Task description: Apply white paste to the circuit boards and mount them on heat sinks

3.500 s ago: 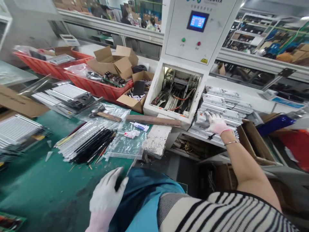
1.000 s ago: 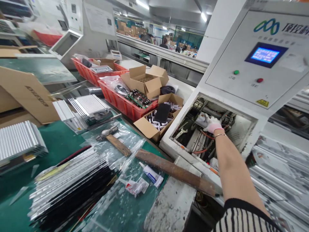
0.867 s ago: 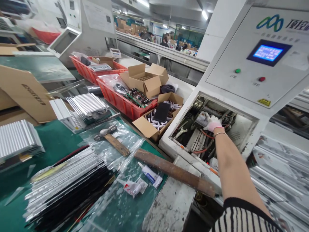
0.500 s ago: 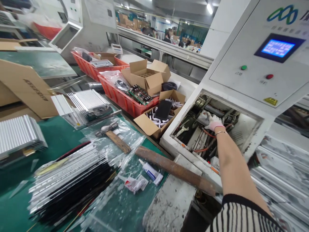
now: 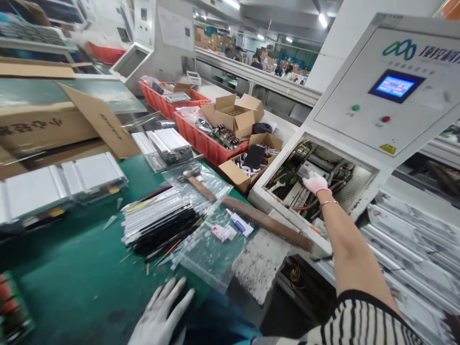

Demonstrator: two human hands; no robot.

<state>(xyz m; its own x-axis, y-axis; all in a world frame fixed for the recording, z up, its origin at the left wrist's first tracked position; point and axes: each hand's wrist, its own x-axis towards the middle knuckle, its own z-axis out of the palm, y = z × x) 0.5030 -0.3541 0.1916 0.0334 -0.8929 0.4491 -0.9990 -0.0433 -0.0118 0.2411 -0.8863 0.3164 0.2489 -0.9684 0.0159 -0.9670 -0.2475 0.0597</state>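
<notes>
Your right grip [image 5: 312, 182], white-gloved, is in the open bay [image 5: 355, 184] of the machine cabinet, fingers close together, right beside a pale metal part [image 5: 307, 168]. Can't tell if it's pinching that part. A wrench [image 5: 277, 185] and orange wires [image 5: 300, 194] lie lower in the bay, left of the grip. Your left grip [image 5: 161, 311], also gloved, is spread and empty at the near edge of the green worktop [image 5: 72, 282], well apart from the bay.

Containers: the red crate [image 5: 204, 146] holds a plastic bag and circuit boards, with a cardboard box [image 5: 230, 117] sitting on it. The open cardboard carton [image 5: 247, 173] beside it holds small white pieces and a black block [image 5: 254, 157]. A farther red crate [image 5: 168, 104] holds a flat silver unit [image 5: 177, 97].

On the worktop, a clear bag [image 5: 204, 251] lies under a glue tube [image 5: 241, 224], next to a stack of white and black strips [image 5: 160, 223]. A hammer [image 5: 197, 181] lies on another bag, and a wooden bar [image 5: 268, 224] runs toward the cabinet.
</notes>
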